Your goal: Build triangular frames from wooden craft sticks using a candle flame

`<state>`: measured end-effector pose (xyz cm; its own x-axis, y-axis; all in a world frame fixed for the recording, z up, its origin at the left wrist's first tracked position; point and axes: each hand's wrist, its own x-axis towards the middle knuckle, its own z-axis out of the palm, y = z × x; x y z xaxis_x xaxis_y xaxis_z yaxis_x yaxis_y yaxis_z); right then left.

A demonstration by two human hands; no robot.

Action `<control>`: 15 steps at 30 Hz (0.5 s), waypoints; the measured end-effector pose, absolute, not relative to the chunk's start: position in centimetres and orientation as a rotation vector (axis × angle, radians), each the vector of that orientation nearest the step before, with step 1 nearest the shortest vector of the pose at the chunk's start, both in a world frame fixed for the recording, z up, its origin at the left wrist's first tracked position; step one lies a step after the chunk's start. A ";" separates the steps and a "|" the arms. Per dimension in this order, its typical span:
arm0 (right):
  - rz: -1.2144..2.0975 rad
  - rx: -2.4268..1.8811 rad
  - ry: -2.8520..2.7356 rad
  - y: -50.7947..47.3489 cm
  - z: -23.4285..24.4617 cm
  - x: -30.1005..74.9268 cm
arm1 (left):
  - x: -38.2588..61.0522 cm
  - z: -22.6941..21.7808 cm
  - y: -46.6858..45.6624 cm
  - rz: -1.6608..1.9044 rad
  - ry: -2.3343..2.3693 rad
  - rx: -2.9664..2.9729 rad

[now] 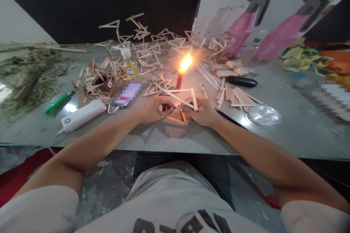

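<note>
Above the near middle of the table, my two hands almost meet just in front of a lit red candle [179,80]. My right hand [203,113] is closed on a frame of flat wooden sticks [194,99], joined at angles. My left hand [154,108] has its thumb and fingers pinched together close to the frame's near end. Something small and thin is at those fingertips, too unclear to name. Below the hands, more joined sticks [176,120] lie on the tabletop, partly hidden by the fingers.
Loose sticks [240,98] and a clear plastic lid [264,116] lie right. Left are a white glue gun [83,114], a green-handled cutter [57,103], a phone [128,94] and a yellow-liquid bottle [129,65]. Stick frames [150,51] and pink spray bottles [242,31] stand behind.
</note>
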<state>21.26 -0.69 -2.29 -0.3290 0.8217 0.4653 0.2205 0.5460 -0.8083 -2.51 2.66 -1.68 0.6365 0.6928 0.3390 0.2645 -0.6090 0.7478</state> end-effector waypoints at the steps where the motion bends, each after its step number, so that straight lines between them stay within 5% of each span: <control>1: 0.812 -0.861 -1.836 -0.7 -2.3 21.2 | -2.4 -1.8 2.6 0.820 0.724 2.187; 15: 0.939 -0.832 -1.777 -0.4 -2.1 21.1 | -1.9 -1.5 2.1 0.850 0.672 2.084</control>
<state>21.15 -0.43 -2.07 -0.3389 0.8453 0.4131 0.1346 0.4782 -0.8679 -1.88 2.08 -1.47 0.6379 0.6898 0.3425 0.1746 -0.5627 0.8080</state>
